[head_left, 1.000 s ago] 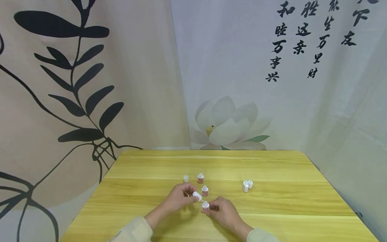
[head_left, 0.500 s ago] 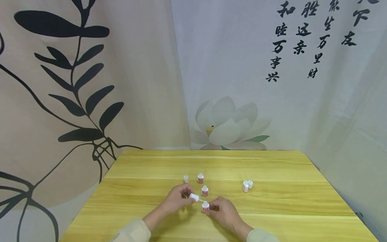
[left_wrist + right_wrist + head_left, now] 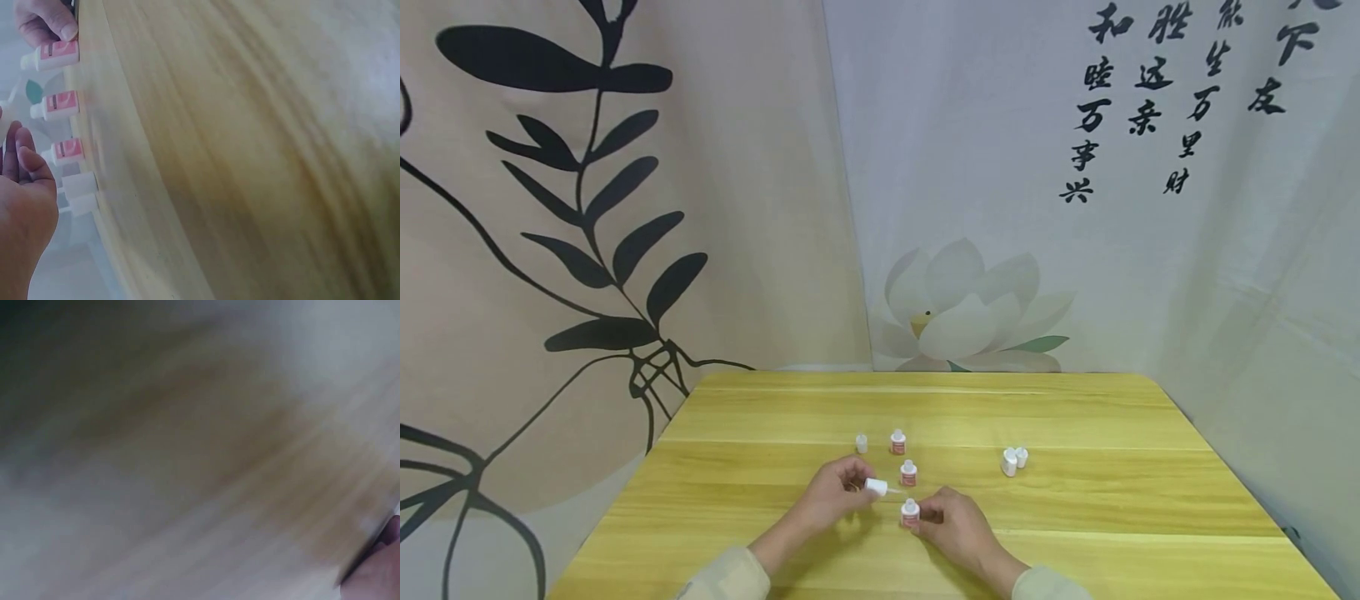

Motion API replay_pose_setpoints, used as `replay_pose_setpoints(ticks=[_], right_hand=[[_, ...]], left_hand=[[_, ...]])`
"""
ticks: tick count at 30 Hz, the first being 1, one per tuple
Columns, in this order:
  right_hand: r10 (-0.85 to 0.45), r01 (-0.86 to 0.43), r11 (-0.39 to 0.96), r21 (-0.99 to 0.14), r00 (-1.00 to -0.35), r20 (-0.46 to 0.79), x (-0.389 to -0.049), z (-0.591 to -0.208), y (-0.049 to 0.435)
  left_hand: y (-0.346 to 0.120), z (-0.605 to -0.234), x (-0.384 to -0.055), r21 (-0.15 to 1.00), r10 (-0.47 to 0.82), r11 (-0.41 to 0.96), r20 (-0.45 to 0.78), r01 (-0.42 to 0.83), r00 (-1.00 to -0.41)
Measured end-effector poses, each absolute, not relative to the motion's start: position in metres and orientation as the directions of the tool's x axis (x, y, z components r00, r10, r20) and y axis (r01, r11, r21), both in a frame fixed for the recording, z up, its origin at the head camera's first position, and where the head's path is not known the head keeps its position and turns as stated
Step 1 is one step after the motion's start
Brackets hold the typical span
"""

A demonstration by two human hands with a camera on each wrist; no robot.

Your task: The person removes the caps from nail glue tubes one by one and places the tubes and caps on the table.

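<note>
My left hand (image 3: 838, 490) pinches a white cap (image 3: 876, 487) with a thin pale stem. The cap lies nearly level, and its stem points right, just above the mouth of a small white bottle (image 3: 910, 514) with a red label. That bottle stands upright and uncapped on the table, gripped at its right side by the fingers of my right hand (image 3: 955, 523). In the left wrist view the same labelled bottle (image 3: 57, 55) shows at the top beside the right hand (image 3: 47, 22). The right wrist view is blurred, with only part of the right hand (image 3: 378, 569) at its corner.
Behind the held bottle stand two more red-labelled bottles, one nearer (image 3: 908, 474) and one farther (image 3: 898, 443). A small translucent white piece (image 3: 861, 444) is left of them. Two white caps (image 3: 1010, 462) stand together farther right on the wooden table (image 3: 1105, 500). A printed curtain hangs behind.
My left hand has drawn the cap left and slightly up, tilting it to nearly level. The stem's tip has come away from the bottle's mouth. My right hand and its bottle stay put.
</note>
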State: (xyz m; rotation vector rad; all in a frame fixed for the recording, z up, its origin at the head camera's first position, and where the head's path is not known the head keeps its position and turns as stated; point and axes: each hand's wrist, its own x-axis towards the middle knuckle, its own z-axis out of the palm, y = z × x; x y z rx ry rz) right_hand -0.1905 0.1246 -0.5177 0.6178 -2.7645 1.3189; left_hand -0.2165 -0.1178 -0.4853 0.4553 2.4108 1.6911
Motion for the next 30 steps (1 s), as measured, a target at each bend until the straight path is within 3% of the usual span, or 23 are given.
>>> replay_pose_setpoints(ticks=[7,30], right_hand=[[-0.337,-0.344,0.572,-0.745,-0.926,0.169,-0.1893,-0.5175,0.1241],[-0.337,-0.336,0.561,-0.757,-0.928,0.162,-0.1882,-0.5164,0.1238]], left_hand=[[-0.1205,-0.4874,-0.2169,0.952,0.333,0.268,0.05,0.145,-0.942],[-0.1204,-0.4869,-0.2161,0.946,0.318,0.297,0.034,0.133,-0.947]])
